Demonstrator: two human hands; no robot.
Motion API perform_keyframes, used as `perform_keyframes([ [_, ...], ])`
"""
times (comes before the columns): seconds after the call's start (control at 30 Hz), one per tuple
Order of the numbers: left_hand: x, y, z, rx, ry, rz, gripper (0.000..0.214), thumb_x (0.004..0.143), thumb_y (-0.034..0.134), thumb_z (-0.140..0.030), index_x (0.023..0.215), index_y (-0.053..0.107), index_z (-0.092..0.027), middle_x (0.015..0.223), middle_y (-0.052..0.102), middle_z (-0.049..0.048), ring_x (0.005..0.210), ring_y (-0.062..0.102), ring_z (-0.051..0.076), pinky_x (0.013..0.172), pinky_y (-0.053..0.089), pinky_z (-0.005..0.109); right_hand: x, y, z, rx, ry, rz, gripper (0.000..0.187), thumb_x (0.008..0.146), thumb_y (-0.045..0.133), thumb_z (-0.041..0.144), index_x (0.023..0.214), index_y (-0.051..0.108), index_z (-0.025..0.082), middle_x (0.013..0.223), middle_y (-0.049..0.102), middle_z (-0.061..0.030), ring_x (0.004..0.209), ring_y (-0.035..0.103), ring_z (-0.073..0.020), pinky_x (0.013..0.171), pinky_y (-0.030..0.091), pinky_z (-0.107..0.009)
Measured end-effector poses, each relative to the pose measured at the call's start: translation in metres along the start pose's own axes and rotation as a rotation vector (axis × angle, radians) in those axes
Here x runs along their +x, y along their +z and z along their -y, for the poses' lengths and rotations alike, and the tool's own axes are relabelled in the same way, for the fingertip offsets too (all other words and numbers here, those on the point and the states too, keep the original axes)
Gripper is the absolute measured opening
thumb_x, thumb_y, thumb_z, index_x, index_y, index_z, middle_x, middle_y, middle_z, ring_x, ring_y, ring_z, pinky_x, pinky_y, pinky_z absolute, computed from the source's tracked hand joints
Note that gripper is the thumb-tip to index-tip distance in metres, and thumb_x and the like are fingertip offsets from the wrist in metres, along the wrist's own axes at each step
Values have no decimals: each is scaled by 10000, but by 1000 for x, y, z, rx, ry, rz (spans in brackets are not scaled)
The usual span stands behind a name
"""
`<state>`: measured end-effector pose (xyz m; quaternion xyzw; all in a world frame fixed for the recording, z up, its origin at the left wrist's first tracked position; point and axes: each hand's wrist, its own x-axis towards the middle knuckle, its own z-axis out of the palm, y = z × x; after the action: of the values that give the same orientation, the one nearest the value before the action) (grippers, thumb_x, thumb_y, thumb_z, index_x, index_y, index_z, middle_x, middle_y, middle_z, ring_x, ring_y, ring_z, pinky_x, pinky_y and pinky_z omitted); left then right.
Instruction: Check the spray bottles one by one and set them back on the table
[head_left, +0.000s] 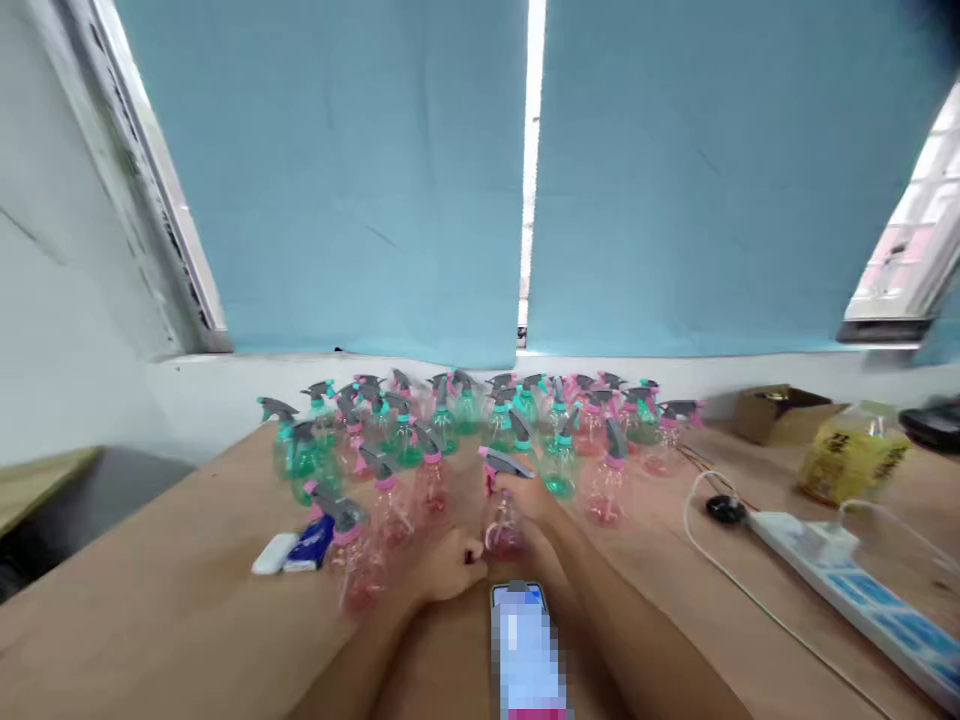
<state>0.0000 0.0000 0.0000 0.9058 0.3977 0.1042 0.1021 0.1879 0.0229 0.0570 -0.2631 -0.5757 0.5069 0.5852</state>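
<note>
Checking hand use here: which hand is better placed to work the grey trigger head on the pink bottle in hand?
Right, probably: the right hand holds the pink bottle just under its grey trigger head, while the left hand sits lower beside the base, better suited to steadying.

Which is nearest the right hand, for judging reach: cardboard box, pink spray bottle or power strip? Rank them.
1. pink spray bottle, in the right hand.
2. power strip, to the right on the table.
3. cardboard box, far right, by the wall.
</note>
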Motion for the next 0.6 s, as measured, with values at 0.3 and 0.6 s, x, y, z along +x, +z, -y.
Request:
perform_keyframes([
  [0.3,-2,-5,-6,32,-29,-19,196,784,559,-262,607,523,-187,646,544,-28,609,452,124,568,215,290,-2,-2,7,-113,-14,98,238,583,484,159,693,692,194,673,654,-1,562,542,-132,547,414,-236],
  [0.6,-1,-3,-5,14,-30,-35,202,766,579,-243,582,518,-188,626,532,-24,594,442,131,568,212,287,-2,1,7,-125,-23,48,145,580,466,155,588,607,191,577,597,9,557,547,-138,554,416,-250],
])
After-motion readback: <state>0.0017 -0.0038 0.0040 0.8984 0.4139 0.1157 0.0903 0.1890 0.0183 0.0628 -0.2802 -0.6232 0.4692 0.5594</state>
